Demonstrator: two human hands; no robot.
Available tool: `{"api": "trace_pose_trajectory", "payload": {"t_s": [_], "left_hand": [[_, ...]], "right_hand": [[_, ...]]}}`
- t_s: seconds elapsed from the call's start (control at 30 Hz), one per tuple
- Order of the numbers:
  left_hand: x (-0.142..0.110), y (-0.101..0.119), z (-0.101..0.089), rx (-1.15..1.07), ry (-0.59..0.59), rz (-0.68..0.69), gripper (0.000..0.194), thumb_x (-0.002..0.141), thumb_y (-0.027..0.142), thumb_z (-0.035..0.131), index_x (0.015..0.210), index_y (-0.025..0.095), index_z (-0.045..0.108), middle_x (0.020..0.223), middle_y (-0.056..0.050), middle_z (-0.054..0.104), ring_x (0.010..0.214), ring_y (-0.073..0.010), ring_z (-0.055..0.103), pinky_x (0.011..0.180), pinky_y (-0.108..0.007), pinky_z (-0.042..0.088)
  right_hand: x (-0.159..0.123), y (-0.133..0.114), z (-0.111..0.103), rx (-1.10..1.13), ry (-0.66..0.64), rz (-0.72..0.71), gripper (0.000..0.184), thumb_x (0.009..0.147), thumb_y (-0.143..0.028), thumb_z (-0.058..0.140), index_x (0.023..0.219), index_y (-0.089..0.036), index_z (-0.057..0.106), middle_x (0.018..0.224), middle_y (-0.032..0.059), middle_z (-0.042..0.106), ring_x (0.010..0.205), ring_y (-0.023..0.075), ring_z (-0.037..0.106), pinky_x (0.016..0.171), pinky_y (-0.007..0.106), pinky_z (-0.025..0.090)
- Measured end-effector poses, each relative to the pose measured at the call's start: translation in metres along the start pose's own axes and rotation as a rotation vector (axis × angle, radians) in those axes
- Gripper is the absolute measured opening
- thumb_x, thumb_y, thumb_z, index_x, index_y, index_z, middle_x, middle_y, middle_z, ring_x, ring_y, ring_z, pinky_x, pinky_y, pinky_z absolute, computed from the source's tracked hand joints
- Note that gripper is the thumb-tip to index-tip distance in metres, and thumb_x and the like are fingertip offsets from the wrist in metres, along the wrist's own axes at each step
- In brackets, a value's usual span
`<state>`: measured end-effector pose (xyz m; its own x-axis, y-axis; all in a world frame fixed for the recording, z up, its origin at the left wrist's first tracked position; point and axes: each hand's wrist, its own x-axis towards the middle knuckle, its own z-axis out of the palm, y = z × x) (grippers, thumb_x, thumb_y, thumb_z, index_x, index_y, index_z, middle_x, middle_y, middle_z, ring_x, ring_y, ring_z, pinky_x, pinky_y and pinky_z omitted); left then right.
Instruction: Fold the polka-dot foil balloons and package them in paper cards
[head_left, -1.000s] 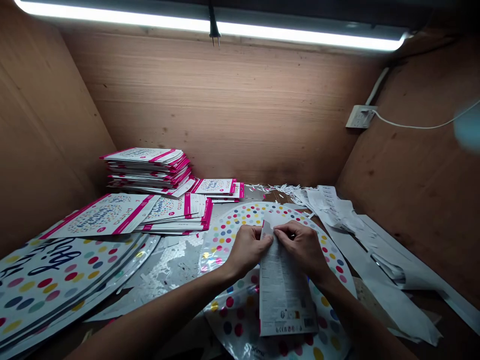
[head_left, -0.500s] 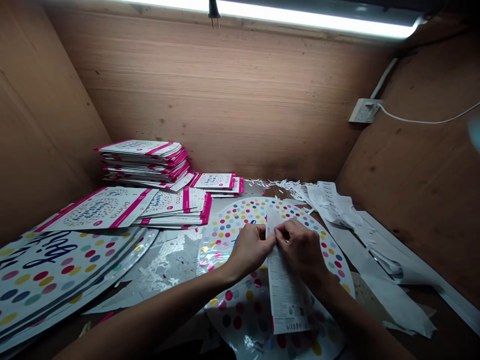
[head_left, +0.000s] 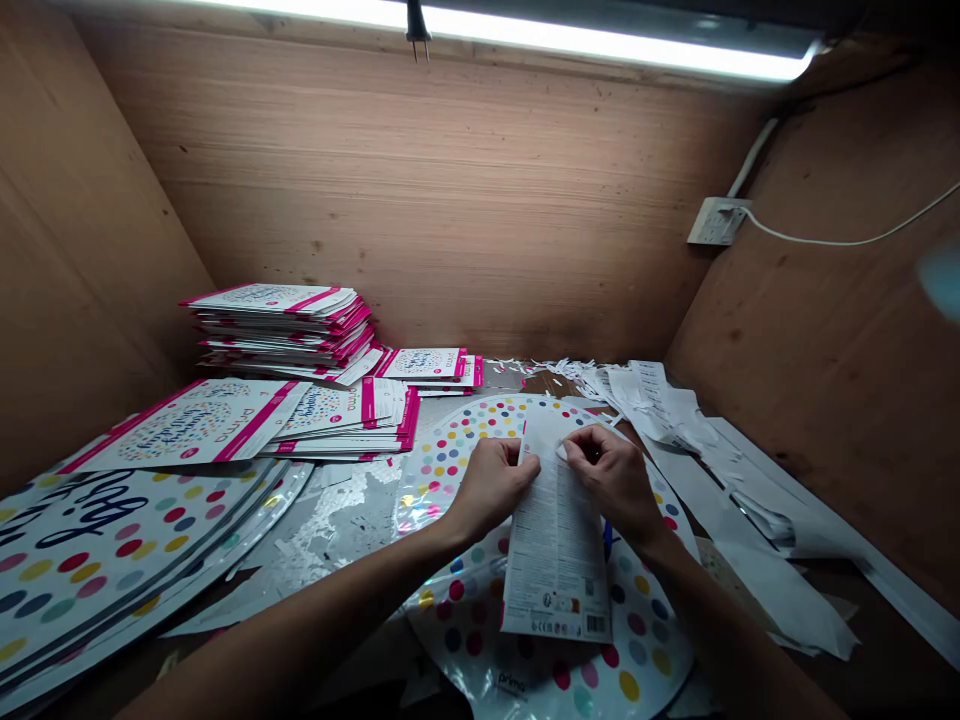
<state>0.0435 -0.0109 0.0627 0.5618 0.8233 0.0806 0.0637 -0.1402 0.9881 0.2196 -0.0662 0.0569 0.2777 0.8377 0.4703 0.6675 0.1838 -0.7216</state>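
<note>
A white printed card (head_left: 556, 560) with small text and barcodes lies lengthwise on a round foil balloon (head_left: 450, 455) with coloured dots. My left hand (head_left: 491, 485) pinches the card's upper left edge, fingers closed. My right hand (head_left: 615, 480) pinches the upper right part of the card near its top, fingers curled. The two hands sit a few centimetres apart at the card's far end. The card's top end is partly hidden by my fingers.
Stacks of pink-edged printed cards (head_left: 281, 325) stand at the back left, more cards (head_left: 352, 415) in front. A pile of dotted balloons (head_left: 97, 550) lies at the left. White paper strips and scraps (head_left: 697, 440) spread along the right wall. A wall socket (head_left: 712, 222) with cable sits at the right.
The card has straightened and shifted slightly left on the balloon. My hands have moved a little apart at its top end, still pinching it.
</note>
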Motion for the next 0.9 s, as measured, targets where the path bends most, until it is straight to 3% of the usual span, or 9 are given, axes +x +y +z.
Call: {"api": "trace_pose_trajectory", "payload": {"t_s": [0.13, 0.23, 0.3, 0.37, 0.5, 0.6, 0.7, 0.77, 0.9], "left_hand": [[0.011, -0.003, -0.011, -0.078, 0.017, -0.003, 0.014, 0.075, 0.024, 0.06, 0.079, 0.011, 0.064, 0.066, 0.0, 0.058, 0.057, -0.0105, 0.05, 0.051, -0.019, 0.034], [0.023, -0.009, -0.022, -0.097, -0.003, -0.034, 0.034, 0.071, 0.019, 0.061, 0.104, 0.011, 0.063, 0.072, -0.001, 0.064, 0.064, -0.0139, 0.059, 0.057, -0.02, 0.041], [0.03, -0.013, -0.03, 0.0, -0.028, -0.058, 0.042, 0.071, 0.021, 0.064, 0.112, 0.009, 0.06, 0.076, -0.003, 0.066, 0.068, -0.0152, 0.062, 0.059, -0.021, 0.044], [0.033, -0.016, -0.038, 0.1, -0.071, -0.078, 0.048, 0.07, 0.024, 0.069, 0.115, 0.008, 0.06, 0.081, -0.005, 0.068, 0.072, -0.0168, 0.065, 0.063, -0.023, 0.046], [0.033, -0.023, -0.058, 0.281, -0.112, -0.112, 0.084, 0.058, 0.026, 0.081, 0.135, 0.011, 0.052, 0.099, -0.011, 0.07, 0.085, -0.0252, 0.068, 0.073, -0.032, 0.051], [0.038, -0.028, -0.07, 0.512, -0.144, -0.024, 0.108, 0.046, 0.017, 0.085, 0.146, 0.018, 0.044, 0.133, -0.017, 0.058, 0.122, -0.0361, 0.055, 0.096, -0.042, 0.046], [0.05, -0.031, -0.074, 0.761, -0.407, 0.107, 0.104, 0.058, 0.02, 0.082, 0.152, 0.021, 0.037, 0.153, -0.016, 0.041, 0.141, -0.0343, 0.037, 0.111, -0.043, 0.034], [0.06, -0.031, -0.074, 0.828, -0.562, 0.135, 0.1, 0.064, 0.023, 0.082, 0.153, 0.021, 0.036, 0.15, -0.015, 0.046, 0.137, -0.031, 0.043, 0.11, -0.04, 0.035], [0.068, -0.03, -0.072, 0.975, -0.607, 0.185, 0.092, 0.066, 0.034, 0.085, 0.148, 0.022, 0.046, 0.124, -0.011, 0.059, 0.12, -0.0312, 0.053, 0.099, -0.037, 0.041]], "right_hand": [[0.023, 0.041, -0.033, -0.278, 0.193, 0.153, 0.022, 0.088, -0.035, 0.057, 0.091, -0.019, 0.071, 0.089, 0.0094, 0.074, 0.08, 0.0263, 0.068, 0.078, 0.038, 0.051], [0.035, 0.067, -0.05, -0.385, 0.313, 0.248, 0.038, 0.085, -0.029, 0.058, 0.116, -0.009, 0.068, 0.117, 0.0235, 0.069, 0.106, 0.0378, 0.064, 0.093, 0.052, 0.046], [0.037, 0.071, -0.044, -0.273, 0.226, 0.197, 0.054, 0.088, -0.03, 0.056, 0.138, -0.01, 0.055, 0.131, 0.0223, 0.063, 0.116, 0.0342, 0.061, 0.097, 0.049, 0.047], [0.033, 0.065, -0.023, -0.107, -0.007, 0.105, 0.061, 0.091, -0.033, 0.055, 0.148, -0.014, 0.044, 0.133, 0.0163, 0.064, 0.116, 0.027, 0.063, 0.096, 0.041, 0.05], [0.02, 0.046, 0.024, -0.065, -0.356, 0.018, 0.058, 0.083, -0.024, 0.064, 0.14, -0.019, 0.057, 0.114, 0.0081, 0.073, 0.102, 0.0228, 0.068, 0.093, 0.036, 0.051], [0.014, 0.04, 0.037, -0.105, -0.409, -0.025, 0.048, 0.082, -0.018, 0.064, 0.13, -0.019, 0.066, 0.117, 0.0085, 0.072, 0.103, 0.0221, 0.067, 0.094, 0.034, 0.05], [0.013, 0.04, 0.039, -0.187, -0.425, -0.07, 0.046, 0.085, -0.017, 0.061, 0.13, -0.019, 0.065, 0.117, 0.0096, 0.069, 0.103, 0.0221, 0.065, 0.093, 0.034, 0.048], [0.012, 0.039, 0.039, -0.259, -0.434, -0.093, 0.041, 0.086, -0.017, 0.06, 0.127, -0.02, 0.067, 0.105, 0.0081, 0.068, 0.095, 0.0215, 0.064, 0.084, 0.032, 0.048], [0.008, 0.034, 0.038, -0.378, -0.449, -0.127, 0.018, 0.088, -0.02, 0.059, 0.098, -0.021, 0.074, 0.09, 0.0055, 0.064, 0.087, 0.0209, 0.061, 0.072, 0.029, 0.043]]}}
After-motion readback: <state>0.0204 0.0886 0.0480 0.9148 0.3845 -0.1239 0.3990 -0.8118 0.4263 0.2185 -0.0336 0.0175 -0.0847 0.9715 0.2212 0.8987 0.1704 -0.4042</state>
